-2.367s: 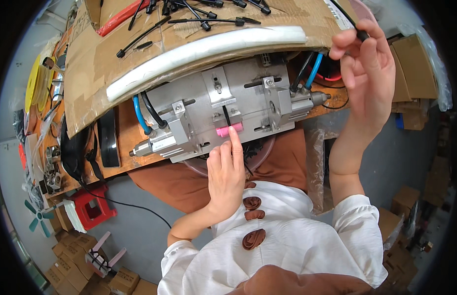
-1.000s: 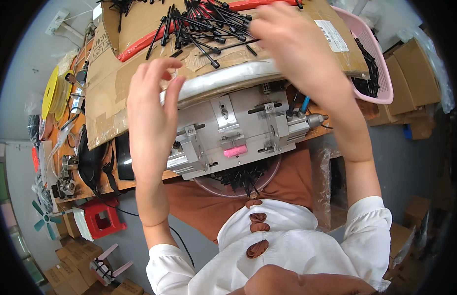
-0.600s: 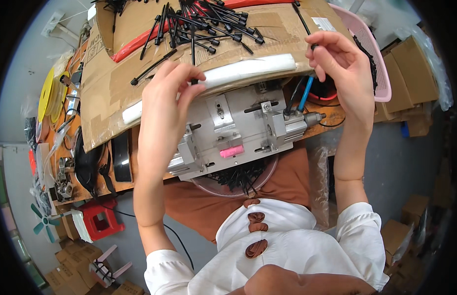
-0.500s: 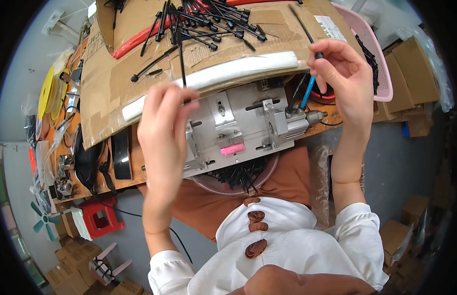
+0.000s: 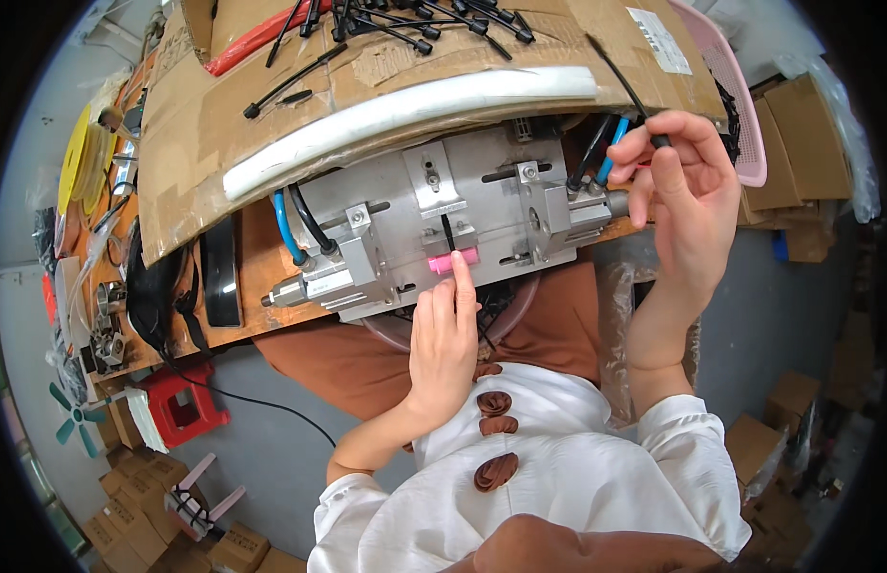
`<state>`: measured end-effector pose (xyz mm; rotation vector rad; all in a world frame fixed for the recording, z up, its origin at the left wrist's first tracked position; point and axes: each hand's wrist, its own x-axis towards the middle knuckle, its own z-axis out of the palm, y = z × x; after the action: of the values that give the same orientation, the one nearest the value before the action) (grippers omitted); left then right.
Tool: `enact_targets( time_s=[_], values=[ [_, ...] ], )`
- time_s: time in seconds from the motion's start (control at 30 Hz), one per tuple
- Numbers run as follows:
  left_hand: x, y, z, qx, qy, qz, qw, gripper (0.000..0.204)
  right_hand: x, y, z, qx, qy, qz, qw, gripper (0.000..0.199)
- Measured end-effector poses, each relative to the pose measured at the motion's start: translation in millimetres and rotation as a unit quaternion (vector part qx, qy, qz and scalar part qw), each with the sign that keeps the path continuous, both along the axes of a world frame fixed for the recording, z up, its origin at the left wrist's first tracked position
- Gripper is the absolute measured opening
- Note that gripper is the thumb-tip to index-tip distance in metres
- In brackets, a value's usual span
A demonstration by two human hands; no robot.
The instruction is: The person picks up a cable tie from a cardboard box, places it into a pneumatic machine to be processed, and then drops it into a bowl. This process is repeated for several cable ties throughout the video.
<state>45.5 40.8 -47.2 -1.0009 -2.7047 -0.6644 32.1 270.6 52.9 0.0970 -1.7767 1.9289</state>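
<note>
My left hand (image 5: 442, 344) reaches over the metal fixture (image 5: 491, 211), its index finger stretched out onto a pink block (image 5: 439, 265). A thin black rod (image 5: 448, 232) lies in the fixture's middle slot, its near end hidden at that fingertip. The other left fingers are bent, and I see nothing held in them. Raised at the right, my right hand (image 5: 687, 191) pinches a second black rod (image 5: 615, 74) by its thicker knobbed end, between thumb and fingers. That rod slants up and left over the cardboard.
A cardboard sheet (image 5: 186, 172) with a white padded edge (image 5: 405, 110) bears several black rods (image 5: 386, 31). Metal cylinders with blue and black hoses flank the fixture. A pink basket (image 5: 752, 158) stands at right; a bowl of black parts (image 5: 520, 315) sits below the fixture.
My left hand has moved down and right from the cardboard's edge to the pink block; a rod now lies in the slot. My right hand, still holding its rod, has shifted slightly right and down.
</note>
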Motion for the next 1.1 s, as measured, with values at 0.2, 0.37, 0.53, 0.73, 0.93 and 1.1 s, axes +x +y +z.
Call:
enact_targets(
  time_s=[0.2, 0.37, 0.53, 0.73, 0.93, 1.1],
  values=[
    [0.5, -3.6, 0.6, -0.009, -0.025, -0.021, 0.999, 0.069, 17.7, -26.9, -15.1, 0.066, -0.034, -0.087, 0.993, 0.021],
    [-42.0, -22.5, 48.9, 0.036, -0.018, -0.049, 0.998, 0.067, 39.8, -66.8, -76.8, 0.356, 0.059, -0.089, 0.929, 0.055],
    [-188.4, -60.3, 108.1, 0.025, 0.117, 0.034, 0.992, 0.023, 50.6, -92.3, -105.9, 0.437, 0.015, -0.039, 0.899, 0.062],
    [-219.0, -69.8, 112.8, 0.026, -0.059, 0.002, 0.998, 0.023, 41.4, -100.3, -112.9, 0.449, -0.005, -0.011, 0.893, 0.067],
    [-149.8, -57.7, 98.4, 0.074, 0.122, 0.048, 0.989, 0.054, 41.7, -81.5, -74.5, 0.497, -0.094, 0.060, 0.860, 0.063],
    [-42.5, -56.5, 55.4, 0.052, 0.060, 0.029, 0.996, 0.057, -52.2, -48.1, -10.8, 0.560, 0.101, -0.191, 0.800, 0.030]
  ],
)
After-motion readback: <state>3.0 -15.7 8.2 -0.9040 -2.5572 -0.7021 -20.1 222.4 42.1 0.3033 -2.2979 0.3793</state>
